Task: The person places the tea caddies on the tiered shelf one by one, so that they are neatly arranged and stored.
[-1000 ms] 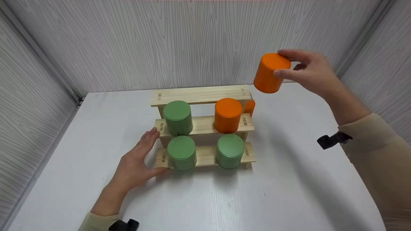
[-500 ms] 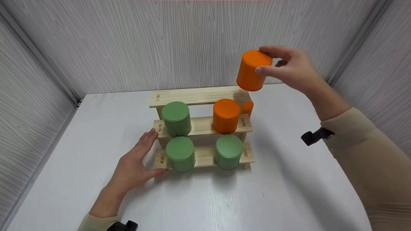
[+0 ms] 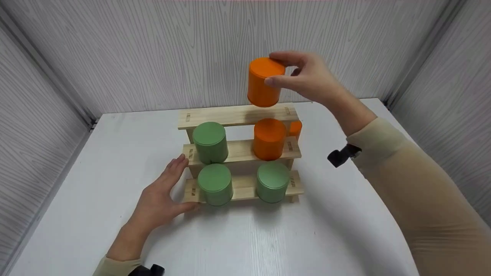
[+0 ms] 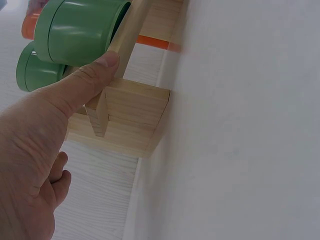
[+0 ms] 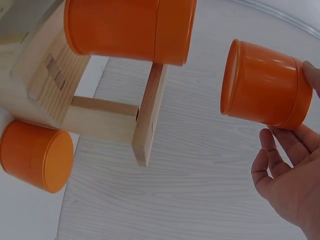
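My right hand (image 3: pixel 307 74) pinches an orange tin (image 3: pixel 264 86) near its lid, thumb in front and fingers behind, holding it upright in the air over the top step of a wooden three-step rack (image 3: pixel 218 115). At the rack's left end my left hand (image 3: pixel 159 199) touches the wood with spread, fairly straight fingers; in the left wrist view its thumb (image 4: pixel 92 80) lies on the lowest step's edge. The middle step bears a green tin (image 3: pixel 210 143) at left and another orange tin (image 3: pixel 269 140) at right. On the bottom step stand two more green tins (image 3: pixel 215 186).
A further orange tin (image 5: pixel 35 155) stands on the white table (image 3: pixel 284 241) behind the rack's right end, mostly hidden in the head view. Wood-grain panels (image 3: pixel 215 46) rise behind the table and at both sides.
My right hand has carried the orange tin leftward, from right of the rack to above its top step. My left hand stays at the rack's left end.
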{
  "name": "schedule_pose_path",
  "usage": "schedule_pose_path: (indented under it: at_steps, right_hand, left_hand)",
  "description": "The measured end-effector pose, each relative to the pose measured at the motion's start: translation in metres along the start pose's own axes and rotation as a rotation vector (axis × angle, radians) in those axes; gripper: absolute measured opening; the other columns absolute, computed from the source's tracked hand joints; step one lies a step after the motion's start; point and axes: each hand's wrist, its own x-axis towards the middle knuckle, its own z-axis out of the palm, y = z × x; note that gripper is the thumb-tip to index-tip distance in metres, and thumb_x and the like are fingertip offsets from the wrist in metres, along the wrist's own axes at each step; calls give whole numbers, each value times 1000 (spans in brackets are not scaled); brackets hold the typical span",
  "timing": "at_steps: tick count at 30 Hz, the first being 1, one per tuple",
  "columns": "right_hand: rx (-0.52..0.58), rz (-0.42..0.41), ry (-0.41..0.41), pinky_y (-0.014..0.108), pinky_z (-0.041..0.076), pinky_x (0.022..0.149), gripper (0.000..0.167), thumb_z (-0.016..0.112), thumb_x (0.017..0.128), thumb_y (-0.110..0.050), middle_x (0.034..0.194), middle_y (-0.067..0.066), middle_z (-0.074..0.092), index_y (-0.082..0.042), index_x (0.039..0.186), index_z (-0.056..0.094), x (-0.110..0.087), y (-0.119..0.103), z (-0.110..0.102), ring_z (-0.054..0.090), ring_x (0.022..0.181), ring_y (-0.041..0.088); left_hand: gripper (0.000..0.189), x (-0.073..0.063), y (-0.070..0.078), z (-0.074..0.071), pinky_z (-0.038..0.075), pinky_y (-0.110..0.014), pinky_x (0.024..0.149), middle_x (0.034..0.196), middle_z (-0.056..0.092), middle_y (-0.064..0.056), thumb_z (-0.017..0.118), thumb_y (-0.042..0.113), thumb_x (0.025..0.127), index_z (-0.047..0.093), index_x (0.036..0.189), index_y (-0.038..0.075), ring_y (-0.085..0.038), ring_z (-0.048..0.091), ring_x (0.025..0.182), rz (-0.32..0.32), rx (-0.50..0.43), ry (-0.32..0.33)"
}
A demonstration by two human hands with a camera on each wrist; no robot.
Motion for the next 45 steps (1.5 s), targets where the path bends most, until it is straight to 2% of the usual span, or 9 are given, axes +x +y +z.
schedule_pose_path:
  at_steps: [5,18,27,36,45]
  right_hand:
    - [14,-5,-26,27,49,92,65,82,94,-38,136,-2,68,-15,151,61,13,-7,19,58,118,12]
    - [83,7,-79,25,47,104,69,85,92,-40,132,-6,69,-13,151,61,41,-19,59,58,121,7]
    - [102,40,-118,23,46,107,70,84,92,-41,132,-7,69,-15,152,60,50,-22,80,59,121,7]
    - [118,67,-159,25,47,107,72,84,92,-43,134,-7,67,-16,154,58,55,-30,103,58,122,8]
    - [106,83,-184,24,47,107,71,83,93,-41,135,-6,67,-16,154,58,57,-27,113,57,122,9]
  left_hand:
    - [125,1,0,0,38,-48,122,175,27,6,103,29,69,29,170,20,-23,26,160,-4,7,-11]
    - [125,2,0,0,39,-49,122,174,28,5,104,27,68,31,169,20,-24,27,160,8,9,3]
    - [125,2,0,-1,39,-49,122,174,27,6,104,27,68,30,170,22,-24,27,160,-4,8,-5]
    - [126,1,-1,0,40,-50,121,174,27,7,104,27,68,30,170,22,-24,27,160,11,14,5]
    - [125,2,-1,1,40,-50,121,174,27,6,103,28,68,31,169,21,-25,29,159,12,19,2]
